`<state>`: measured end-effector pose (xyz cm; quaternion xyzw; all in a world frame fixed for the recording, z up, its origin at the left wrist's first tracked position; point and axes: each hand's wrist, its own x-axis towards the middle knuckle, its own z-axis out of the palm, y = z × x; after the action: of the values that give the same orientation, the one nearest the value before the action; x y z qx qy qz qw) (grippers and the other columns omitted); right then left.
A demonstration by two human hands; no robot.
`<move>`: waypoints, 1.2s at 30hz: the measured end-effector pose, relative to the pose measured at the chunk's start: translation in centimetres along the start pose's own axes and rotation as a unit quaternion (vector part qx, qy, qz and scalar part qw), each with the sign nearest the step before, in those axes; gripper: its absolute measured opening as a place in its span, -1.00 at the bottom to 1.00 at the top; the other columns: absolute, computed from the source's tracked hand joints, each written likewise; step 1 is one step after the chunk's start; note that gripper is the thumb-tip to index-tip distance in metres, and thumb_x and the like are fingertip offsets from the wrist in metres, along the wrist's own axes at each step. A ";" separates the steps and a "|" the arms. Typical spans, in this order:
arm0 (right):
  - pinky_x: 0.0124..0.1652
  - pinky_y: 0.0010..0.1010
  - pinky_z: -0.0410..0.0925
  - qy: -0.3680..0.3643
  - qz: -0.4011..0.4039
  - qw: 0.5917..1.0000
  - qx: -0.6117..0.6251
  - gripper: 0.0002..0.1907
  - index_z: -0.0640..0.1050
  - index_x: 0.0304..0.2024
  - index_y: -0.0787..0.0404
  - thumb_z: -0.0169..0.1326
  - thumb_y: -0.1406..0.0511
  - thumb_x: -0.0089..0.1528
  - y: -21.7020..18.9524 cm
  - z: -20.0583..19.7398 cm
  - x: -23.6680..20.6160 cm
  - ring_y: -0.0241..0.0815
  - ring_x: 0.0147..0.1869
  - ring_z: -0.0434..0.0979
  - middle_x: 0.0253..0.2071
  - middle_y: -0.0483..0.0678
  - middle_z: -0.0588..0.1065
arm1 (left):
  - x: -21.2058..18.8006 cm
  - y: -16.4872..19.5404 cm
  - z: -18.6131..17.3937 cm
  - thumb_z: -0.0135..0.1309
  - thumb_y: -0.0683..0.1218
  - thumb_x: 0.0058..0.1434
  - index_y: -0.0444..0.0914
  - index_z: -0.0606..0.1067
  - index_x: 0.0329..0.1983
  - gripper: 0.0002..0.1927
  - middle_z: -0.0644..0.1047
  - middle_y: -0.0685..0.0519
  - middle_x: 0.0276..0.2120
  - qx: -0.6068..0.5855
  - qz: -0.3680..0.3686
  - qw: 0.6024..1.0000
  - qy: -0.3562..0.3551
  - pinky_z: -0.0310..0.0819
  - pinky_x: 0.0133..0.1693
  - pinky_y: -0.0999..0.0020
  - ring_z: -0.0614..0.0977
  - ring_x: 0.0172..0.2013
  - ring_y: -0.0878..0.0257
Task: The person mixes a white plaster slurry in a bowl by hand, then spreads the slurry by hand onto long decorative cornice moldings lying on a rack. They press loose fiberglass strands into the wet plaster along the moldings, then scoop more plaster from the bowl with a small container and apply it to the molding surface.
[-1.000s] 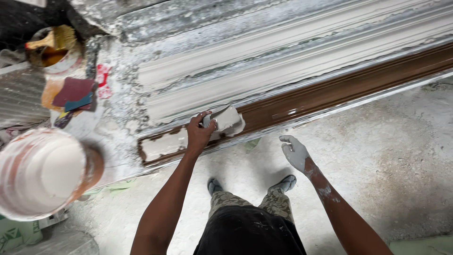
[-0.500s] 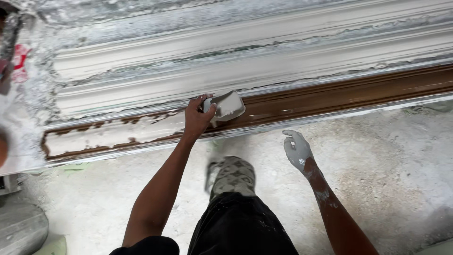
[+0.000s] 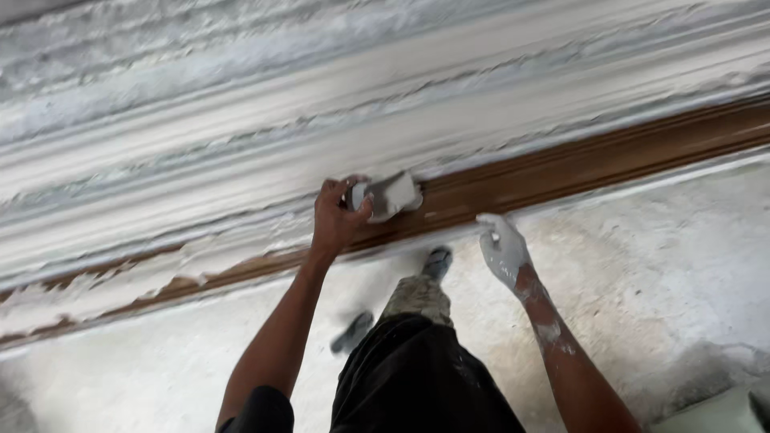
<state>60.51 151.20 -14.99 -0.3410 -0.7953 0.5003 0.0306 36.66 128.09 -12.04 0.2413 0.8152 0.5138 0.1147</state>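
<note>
My left hand [image 3: 337, 218] grips the scraper [image 3: 389, 194], spreading plaster along the brown mould [image 3: 577, 168]; right hand [image 3: 502, 250] rests open; next wants steady pressure rightwards.

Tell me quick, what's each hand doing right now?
Left hand: closed on a plaster-smeared tool.
Right hand: holding nothing, plaster-coated, resting at the brown mould edge.

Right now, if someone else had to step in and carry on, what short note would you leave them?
Left hand: grips a small plaster-covered tool, pressed on the brown moulding channel.
Right hand: open, white with plaster, holding nothing, by the channel's near edge.
Done: the channel left of the tool is mostly filled with white plaster, patchy in places.
Left: the stretch right of the tool is bare brown.
You stand on a plaster-dusted floor.
</note>
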 end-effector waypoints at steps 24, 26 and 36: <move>-0.41 -0.43 0.30 -0.027 0.029 0.996 0.086 -0.64 0.46 0.19 0.28 -0.06 0.29 0.36 40.2 -64.0 9.1 -0.28 -0.41 0.38 -0.17 0.03 0.55 | 2.8 32.5 64.5 0.34 -0.02 0.08 -0.13 0.63 0.05 -0.57 0.51 -0.10 -0.23 0.101 0.050 0.993 0.037 0.56 -0.21 0.19 0.58 -0.27 0.07; -0.41 -0.49 0.28 -0.023 0.019 0.995 0.098 -0.67 0.49 0.18 0.31 -0.03 0.31 0.40 42.6 -68.4 10.4 -0.37 -0.40 0.33 -0.26 0.07 0.51 | 4.0 34.9 68.9 0.34 -0.02 0.08 -0.13 0.62 0.06 -0.56 0.50 -0.11 -0.23 0.095 0.054 0.993 0.039 0.57 -0.20 0.19 0.59 -0.27 0.06; -0.11 -0.38 0.46 -0.004 0.077 0.990 0.116 -0.67 0.46 0.14 0.29 -0.07 0.26 0.38 55.6 -90.2 18.3 -0.21 0.03 0.57 0.04 -0.01 0.53 | 9.4 44.9 93.0 0.36 -0.01 0.07 -0.20 0.61 0.05 -0.54 0.49 -0.17 -0.14 0.113 0.081 0.990 0.000 0.64 -0.20 0.12 0.65 -0.23 -0.03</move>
<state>110.09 246.46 -20.88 -0.3928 -0.7033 0.5918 0.0280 81.44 221.57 -12.78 0.3182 0.8456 0.4263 0.0444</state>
